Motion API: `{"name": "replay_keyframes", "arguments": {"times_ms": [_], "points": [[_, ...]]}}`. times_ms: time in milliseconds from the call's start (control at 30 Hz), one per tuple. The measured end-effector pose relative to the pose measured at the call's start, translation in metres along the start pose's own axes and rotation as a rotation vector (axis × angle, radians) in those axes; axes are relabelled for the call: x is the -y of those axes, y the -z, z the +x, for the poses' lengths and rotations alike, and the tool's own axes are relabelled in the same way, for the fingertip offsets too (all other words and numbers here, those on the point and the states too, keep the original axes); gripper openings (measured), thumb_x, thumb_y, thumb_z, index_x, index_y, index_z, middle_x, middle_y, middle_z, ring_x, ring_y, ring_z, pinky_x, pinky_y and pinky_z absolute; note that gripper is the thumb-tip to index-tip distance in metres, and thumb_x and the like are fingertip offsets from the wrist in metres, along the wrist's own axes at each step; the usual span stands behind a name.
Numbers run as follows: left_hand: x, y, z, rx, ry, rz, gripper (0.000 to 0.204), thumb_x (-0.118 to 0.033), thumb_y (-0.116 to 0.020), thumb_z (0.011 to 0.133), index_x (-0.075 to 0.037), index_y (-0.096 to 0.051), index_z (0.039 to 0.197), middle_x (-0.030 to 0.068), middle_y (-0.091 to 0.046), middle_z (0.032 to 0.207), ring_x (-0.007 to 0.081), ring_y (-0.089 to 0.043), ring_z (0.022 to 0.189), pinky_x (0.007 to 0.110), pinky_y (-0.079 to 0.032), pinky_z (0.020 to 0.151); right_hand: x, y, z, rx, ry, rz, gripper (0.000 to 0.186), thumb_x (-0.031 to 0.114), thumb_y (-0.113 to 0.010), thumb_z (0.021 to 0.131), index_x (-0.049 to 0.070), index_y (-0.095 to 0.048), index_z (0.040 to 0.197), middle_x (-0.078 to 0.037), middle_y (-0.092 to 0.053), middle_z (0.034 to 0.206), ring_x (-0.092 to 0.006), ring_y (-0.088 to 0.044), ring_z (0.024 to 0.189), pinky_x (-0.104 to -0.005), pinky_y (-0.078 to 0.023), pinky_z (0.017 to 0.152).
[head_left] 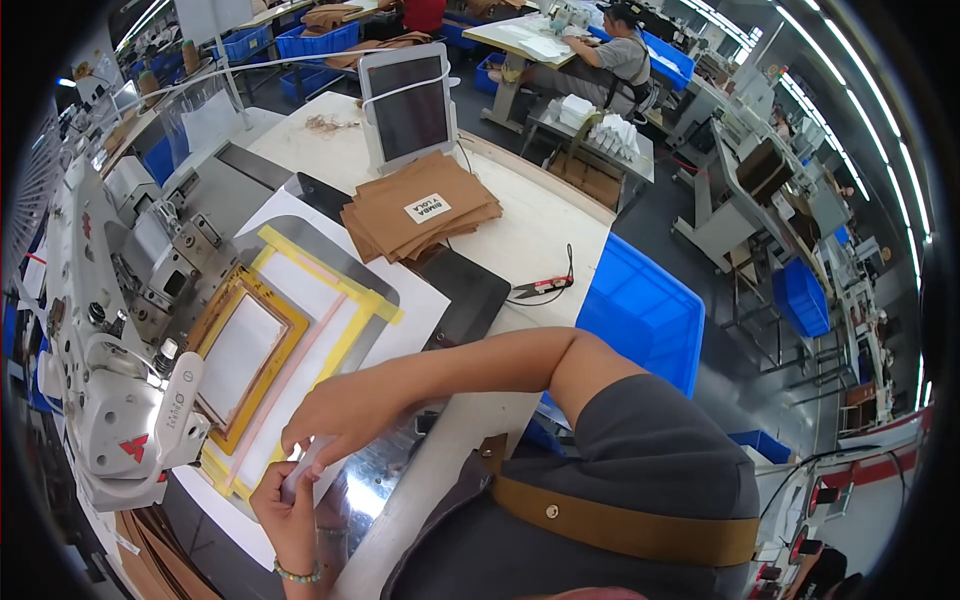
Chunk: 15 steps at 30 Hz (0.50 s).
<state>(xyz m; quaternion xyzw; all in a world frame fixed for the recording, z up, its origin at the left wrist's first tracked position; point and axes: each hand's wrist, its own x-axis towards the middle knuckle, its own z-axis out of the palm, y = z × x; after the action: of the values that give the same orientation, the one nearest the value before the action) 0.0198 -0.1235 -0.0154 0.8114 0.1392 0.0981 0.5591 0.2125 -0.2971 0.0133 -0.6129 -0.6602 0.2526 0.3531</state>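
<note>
My left hand (284, 512), with a beaded bracelet at the wrist, pinches a small whitish, translucent strip (297, 480) between thumb and fingers. Close above it, my right hand (345, 418) has its fingertips closed on the same strip. Both hands are over the lower edge of a white sheet (262, 405) edged with yellow tape (345, 352). A yellow and brown rectangular frame (292, 322) lies on that sheet, beside the head of a white sewing machine (112, 420). The strip's full shape is hidden by my fingers.
Brown flat pieces (375, 205) with a white label lie stacked before a tablet (408, 108) on the table. Red-and-black thread snips (545, 287) rest near a blue bin (640, 310). More brown pieces (160, 555) sit at lower left. A person (622, 60) works farther back.
</note>
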Motion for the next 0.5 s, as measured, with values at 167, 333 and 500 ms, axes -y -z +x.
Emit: {"name": "replay_keyframes", "arguments": {"times_ms": [167, 333, 500], "points": [[-0.008, 0.003, 0.0, -0.075, -0.01, 0.11, 0.013, -0.008, -0.075, 0.098, 0.003, -0.07, 0.093, 0.0031, -0.07, 0.081, 0.0075, -0.057, 0.07, 0.024, -0.043, 0.065, -0.011, -0.017, 0.014, 0.024, -0.093, 0.145, 0.037, 0.027, -0.075, 0.094, 0.0, -0.067, 0.118, -0.02, -0.076, 0.105, -0.0388, -0.072, 0.096, -0.0449, -0.054, 0.085], [-0.001, 0.006, -0.006, -0.146, 0.006, 0.039, 0.014, -0.01, -0.074, 0.098, 0.003, -0.072, 0.095, 0.002, -0.07, 0.078, 0.007, -0.054, 0.068, 0.024, -0.04, 0.063, -0.016, -0.009, 0.009, 0.063, -0.199, 0.139, 0.03, 0.025, -0.077, 0.092, 0.0, -0.069, 0.107, -0.018, -0.076, 0.098, -0.0365, -0.072, 0.092, -0.0441, -0.054, 0.082], [0.001, 0.003, 0.001, -0.077, -0.087, 0.178, 0.009, -0.006, -0.073, 0.097, 0.002, -0.073, 0.095, 0.0045, -0.069, 0.078, 0.0085, -0.056, 0.067, 0.026, -0.042, 0.063, -0.012, -0.025, 0.02, -0.104, -0.024, -0.027, 0.021, 0.02, -0.072, 0.091, 0.002, -0.073, 0.102, -0.016, -0.077, 0.09, -0.0327, -0.074, 0.09, -0.0419, -0.056, 0.082]]}}
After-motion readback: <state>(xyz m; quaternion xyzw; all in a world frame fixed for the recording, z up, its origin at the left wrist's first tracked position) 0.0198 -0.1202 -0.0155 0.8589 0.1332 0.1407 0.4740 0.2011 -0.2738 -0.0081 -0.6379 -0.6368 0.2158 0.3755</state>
